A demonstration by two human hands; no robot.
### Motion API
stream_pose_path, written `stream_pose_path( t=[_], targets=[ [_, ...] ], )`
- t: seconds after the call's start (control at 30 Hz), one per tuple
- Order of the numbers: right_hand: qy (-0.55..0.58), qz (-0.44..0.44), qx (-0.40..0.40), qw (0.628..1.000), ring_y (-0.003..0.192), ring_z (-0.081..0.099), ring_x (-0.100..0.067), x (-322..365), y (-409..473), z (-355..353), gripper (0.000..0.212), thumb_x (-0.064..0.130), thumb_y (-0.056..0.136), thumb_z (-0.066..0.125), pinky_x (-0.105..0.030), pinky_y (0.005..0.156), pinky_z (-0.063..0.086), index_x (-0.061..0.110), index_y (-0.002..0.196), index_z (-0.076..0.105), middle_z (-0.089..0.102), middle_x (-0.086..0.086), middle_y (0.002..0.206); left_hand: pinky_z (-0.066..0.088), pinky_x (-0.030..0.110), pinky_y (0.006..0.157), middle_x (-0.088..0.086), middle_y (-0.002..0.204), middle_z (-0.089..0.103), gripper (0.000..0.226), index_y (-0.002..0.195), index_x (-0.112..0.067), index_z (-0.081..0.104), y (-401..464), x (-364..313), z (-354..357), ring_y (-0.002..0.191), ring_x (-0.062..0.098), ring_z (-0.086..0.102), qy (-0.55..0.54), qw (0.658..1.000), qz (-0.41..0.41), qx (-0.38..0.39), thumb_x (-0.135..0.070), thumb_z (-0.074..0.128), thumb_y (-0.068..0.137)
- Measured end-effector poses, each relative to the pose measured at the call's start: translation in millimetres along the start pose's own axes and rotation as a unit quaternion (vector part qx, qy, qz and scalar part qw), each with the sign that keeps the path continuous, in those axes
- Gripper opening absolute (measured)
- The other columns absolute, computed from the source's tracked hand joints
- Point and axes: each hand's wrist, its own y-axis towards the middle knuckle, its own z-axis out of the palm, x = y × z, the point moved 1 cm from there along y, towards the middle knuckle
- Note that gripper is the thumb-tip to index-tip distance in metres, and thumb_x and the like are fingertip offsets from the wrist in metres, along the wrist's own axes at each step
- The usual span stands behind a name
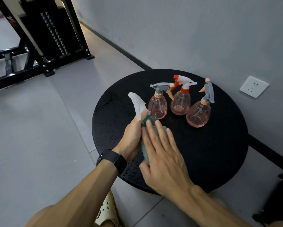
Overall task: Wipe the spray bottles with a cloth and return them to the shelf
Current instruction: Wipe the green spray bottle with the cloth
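Observation:
Over the round black table (211, 153), my left hand (132, 138) grips a green spray bottle (148, 119) with a clear white trigger head (137, 104). My right hand (162, 151) lies flat with straight fingers against the bottle, pressing a green cloth (144, 153) onto it. Most of the bottle's body is hidden by the cloth and my hands. Three pink spray bottles stand upright farther back: one with a grey head (158, 106), one with a red and white head (180, 102), and one with a grey head at the right (198, 113).
A grey wall with a white socket (254, 86) runs behind the table. A black metal frame (44, 40) stands on the tiled floor at the far left. A dark object (278, 199) sits at the right edge. My foot in a pale sandal (107, 210) is below.

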Motion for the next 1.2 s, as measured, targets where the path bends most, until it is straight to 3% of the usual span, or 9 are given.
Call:
stream_pose_path(
  t=[0.1,0.17,0.3,0.43,0.6,0.93,1.0,1.1,1.2],
  targets=[
    [-0.024,0.027,-0.018,0.999,0.149,0.006,-0.028,-4,5,2,0.078,0.038,0.087,0.048,-0.049,0.117,0.02,0.005,0.152,0.02,0.011,-0.015,0.161,0.049,0.046,0.102,0.01,0.104,0.065,0.039,0.108,-0.01,0.061,1,2,1,0.099,0.025,0.064,-0.002,1.0,0.002,0.001,-0.046,0.06,0.094],
    [-0.041,0.046,-0.024,0.998,0.149,0.009,-0.029,-7,11,1,0.079,0.042,0.089,0.048,-0.05,0.117,0.019,0.004,0.152,0.02,0.012,-0.017,0.16,0.05,0.047,0.104,0.013,0.11,0.065,0.047,0.113,-0.01,0.06,2,3,1,0.104,0.026,0.064,0.013,1.0,0.005,0.002,-0.049,0.065,0.088],
    [-0.08,0.074,-0.031,0.994,0.148,0.014,-0.032,-16,24,-2,0.079,0.045,0.089,0.045,-0.053,0.118,0.014,0.0,0.149,0.023,0.018,-0.021,0.157,0.052,0.031,0.071,0.001,0.09,0.065,0.024,0.102,-0.015,0.056,2,0,-1,0.078,0.014,0.063,0.025,0.999,0.025,0.005,-0.036,0.064,0.094],
    [-0.087,0.086,-0.041,0.992,0.147,0.016,-0.032,-23,31,-3,0.075,0.044,0.089,0.038,-0.053,0.118,0.017,0.0,0.149,0.025,0.022,-0.021,0.156,0.054,0.036,0.067,0.003,0.092,0.066,0.029,0.098,-0.018,0.053,3,-3,-3,0.074,0.017,0.064,0.031,0.999,0.028,-0.016,-0.042,0.067,0.091],
    [-0.025,0.052,-0.056,0.997,0.147,0.018,-0.028,-21,12,9,0.068,0.037,0.095,0.036,-0.049,0.114,0.03,0.005,0.152,0.017,0.018,-0.014,0.159,0.051,0.029,0.051,-0.008,0.069,0.063,0.032,0.09,-0.019,0.048,4,-7,-6,0.057,0.008,0.061,0.049,0.997,0.044,-0.038,-0.045,0.066,0.091],
    [-0.052,0.018,-0.055,0.997,0.149,0.011,-0.028,-18,6,12,0.074,0.039,0.093,0.046,-0.051,0.116,0.026,0.006,0.153,0.016,0.012,-0.013,0.161,0.049,0.028,0.056,-0.009,0.071,0.062,0.03,0.088,-0.021,0.052,4,-10,-8,0.061,0.008,0.06,0.068,0.996,0.042,-0.025,-0.047,0.066,0.09],
    [-0.06,0.018,-0.051,0.997,0.149,0.011,-0.028,-15,14,11,0.077,0.038,0.092,0.048,-0.05,0.116,0.026,0.005,0.153,0.015,0.012,-0.013,0.161,0.053,0.033,0.064,-0.003,0.082,0.065,0.033,0.094,-0.017,0.058,3,-8,-7,0.074,0.016,0.065,0.072,0.997,0.03,-0.015,-0.048,0.068,0.086],
    [-0.065,0.016,-0.047,0.997,0.149,0.011,-0.028,-9,25,11,0.082,0.035,0.089,0.055,-0.05,0.116,0.025,0.004,0.153,0.014,0.015,-0.014,0.16,0.056,0.047,0.09,0.011,0.111,0.073,0.059,0.118,-0.007,0.063,0,-10,-7,0.105,0.031,0.07,0.066,0.998,0.014,-0.01,-0.05,0.068,0.077],
    [-0.065,0.011,-0.048,0.997,0.149,0.011,-0.028,-7,28,11,0.08,0.031,0.089,0.055,-0.05,0.117,0.024,0.004,0.153,0.014,0.015,-0.013,0.16,0.056,0.047,0.086,0.015,0.114,0.072,0.055,0.116,-0.008,0.065,2,-13,-12,0.103,0.031,0.071,0.069,0.997,0.016,-0.01,-0.048,0.066,0.079]
  ],
)
